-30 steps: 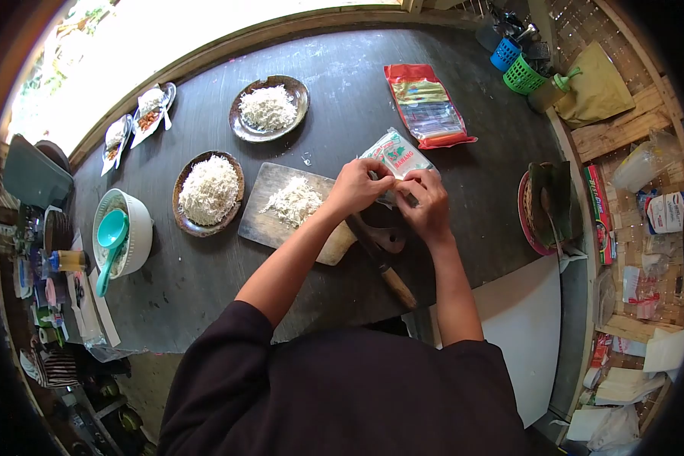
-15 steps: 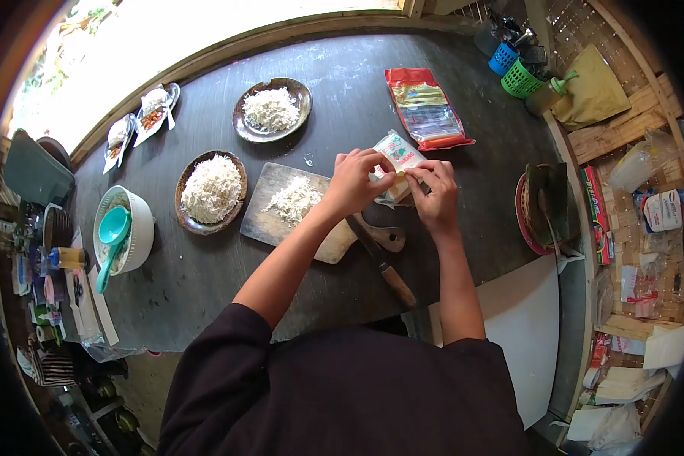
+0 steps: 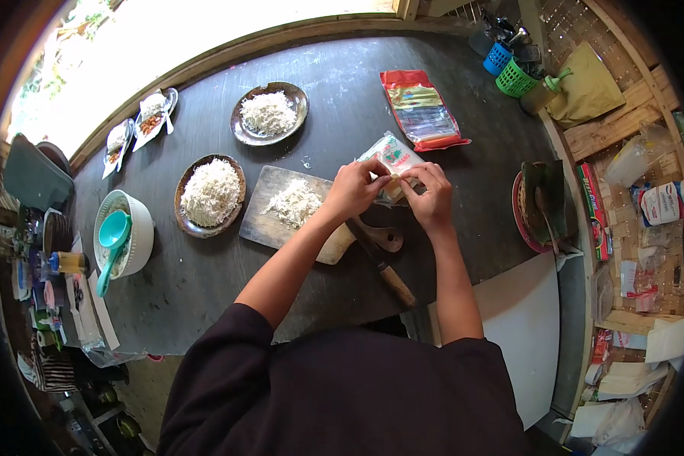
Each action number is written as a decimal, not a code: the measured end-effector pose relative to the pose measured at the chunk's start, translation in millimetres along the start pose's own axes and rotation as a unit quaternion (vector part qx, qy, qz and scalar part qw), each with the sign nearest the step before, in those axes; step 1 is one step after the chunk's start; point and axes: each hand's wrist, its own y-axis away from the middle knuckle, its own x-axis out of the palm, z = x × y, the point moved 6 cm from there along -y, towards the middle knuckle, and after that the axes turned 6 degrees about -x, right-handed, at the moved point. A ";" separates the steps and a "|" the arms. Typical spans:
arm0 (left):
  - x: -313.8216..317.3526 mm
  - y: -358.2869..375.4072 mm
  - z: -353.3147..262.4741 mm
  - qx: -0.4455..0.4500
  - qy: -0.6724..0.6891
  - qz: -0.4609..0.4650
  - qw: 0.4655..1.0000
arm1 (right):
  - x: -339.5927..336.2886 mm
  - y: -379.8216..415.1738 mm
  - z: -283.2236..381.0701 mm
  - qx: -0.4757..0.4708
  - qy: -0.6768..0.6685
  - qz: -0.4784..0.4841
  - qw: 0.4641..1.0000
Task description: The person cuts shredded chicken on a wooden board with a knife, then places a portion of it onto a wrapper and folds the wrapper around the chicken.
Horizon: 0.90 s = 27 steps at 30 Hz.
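Observation:
A small clear-and-white plastic packet (image 3: 397, 156) with red and green print lies under my fingertips, something pale yellowish inside its near end. My left hand (image 3: 353, 187) pinches the packet's near edge from the left. From the right, my right hand (image 3: 432, 199) pinches the same edge, fingertips almost meeting the left ones. Just left of my hands is a wooden cutting board (image 3: 260, 226) bearing a heap of white shreds (image 3: 293, 202). A knife (image 3: 396, 284) with a wooden handle lies across the board's handle end, below the packet.
Two brown plates, one farther (image 3: 302, 125) and one nearer (image 3: 239, 211), hold white shreds. Left stands a white tub (image 3: 146, 232) with a turquoise scoop (image 3: 115, 229). A red printed package (image 3: 424, 110) lies beyond my hands. Two small spoon-and-food servings (image 3: 151, 125) sit by the window edge.
The packet has tilted and shifted slightly left, showing more of its printed face. Both hands have drawn closer together at its near edge.

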 end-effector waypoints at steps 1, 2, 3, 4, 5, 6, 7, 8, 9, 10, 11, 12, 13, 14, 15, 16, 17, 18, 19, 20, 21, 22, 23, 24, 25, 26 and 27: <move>-0.6 0.8 -2.7 0.026 -0.015 -0.004 1.000 | -1.5 -2.1 4.3 -0.020 0.018 0.009 1.000; -1.1 1.2 -2.2 0.026 -0.016 -0.004 1.000 | -3.9 -4.2 6.9 -0.020 0.017 0.009 1.000; -5.6 4.0 -10.3 0.091 -0.056 -0.042 0.993 | -7.6 -6.6 13.0 -0.037 0.013 0.001 0.999; -8.5 9.4 -17.8 0.154 -0.095 -0.080 0.980 | -11.7 -7.8 19.8 -0.053 0.009 -0.006 0.999; -8.9 11.1 -17.7 0.153 -0.094 -0.081 0.980 | -15.3 -10.2 25.3 -0.053 0.008 -0.005 0.999; -12.2 14.9 -25.3 0.180 -0.096 -0.093 0.975 | -20.4 -13.5 33.3 -0.063 0.016 -0.013 0.998; -15.3 19.2 -33.4 0.207 -0.098 -0.105 0.968 | -25.3 -16.0 40.6 -0.073 0.023 -0.022 0.997; -16.3 20.9 -37.8 0.205 -0.097 -0.106 0.968 | -28.7 -18.0 45.3 -0.074 0.022 -0.020 0.997; -18.5 22.0 -41.5 0.204 -0.059 -0.114 0.970 | -32.1 -20.0 49.0 -0.073 0.024 -0.020 0.997; -20.4 23.9 -44.2 0.202 -0.021 -0.121 0.972 | -35.9 -21.1 53.3 -0.070 0.026 -0.019 0.997; -20.7 25.3 -47.2 0.200 -0.021 -0.122 0.972 | -40.7 -23.8 58.4 -0.071 0.025 -0.017 0.997; -23.0 24.2 -44.9 0.166 0.069 -0.117 0.977 | -45.5 -27.0 61.4 -0.053 0.019 -0.009 0.998; -24.0 23.3 -40.9 0.132 0.158 -0.110 0.973 | -49.2 -28.5 63.6 -0.034 0.013 -0.001 0.999; -25.1 24.3 -40.5 0.132 0.159 -0.110 0.972 | -52.7 -28.3 67.8 -0.035 0.014 0.000 0.999; -28.9 25.0 -34.3 0.102 0.207 -0.116 0.966 | -52.0 -25.6 63.9 0.036 -0.037 0.024 0.998; -31.8 27.5 -27.4 0.070 0.255 -0.121 0.957 | -49.0 -19.7 60.1 0.108 -0.089 0.049 0.989; -33.7 32.1 -24.9 0.069 0.255 -0.122 0.957 | -46.2 -16.1 66.1 0.108 -0.090 0.051 0.989; -39.9 39.3 -23.6 0.072 0.221 -0.163 0.959 | -39.9 -12.6 72.5 0.131 -0.143 0.035 0.980; -45.7 48.1 -26.4 0.075 0.185 -0.204 0.958 | -33.1 -9.3 78.7 0.153 -0.195 0.020 0.969; -52.7 63.4 -29.8 0.069 0.128 -0.287 0.947 | -28.0 -6.5 84.6 0.161 -0.202 0.012 0.966; -53.4 74.3 -26.0 0.066 0.128 -0.290 0.946 | -21.3 -4.3 91.4 0.161 -0.203 0.016 0.966; -55.1 85.0 -19.5 0.065 0.128 -0.274 0.951 | -13.8 -0.2 93.8 0.198 -0.229 0.007 0.953; -56.3 95.9 -12.6 0.064 0.127 -0.260 0.955 | -6.3 3.7 95.6 0.234 -0.254 -0.001 0.938; -48.2 103.0 -0.7 0.043 0.189 -0.187 0.963 | 0.7 5.2 99.8 0.228 -0.273 -0.003 0.935; -42.3 115.3 0.4 0.022 0.242 -0.147 0.959 | 8.0 6.6 103.3 0.227 -0.275 0.001 0.934; -37.3 126.8 3.8 0.010 0.287 -0.129 0.949 | 15.2 6.8 108.3 0.212 -0.292 0.004 0.933; -34.7 134.6 5.0 0.000 0.331 -0.110 0.937 | 21.0 6.8 112.6 0.195 -0.309 0.006 0.931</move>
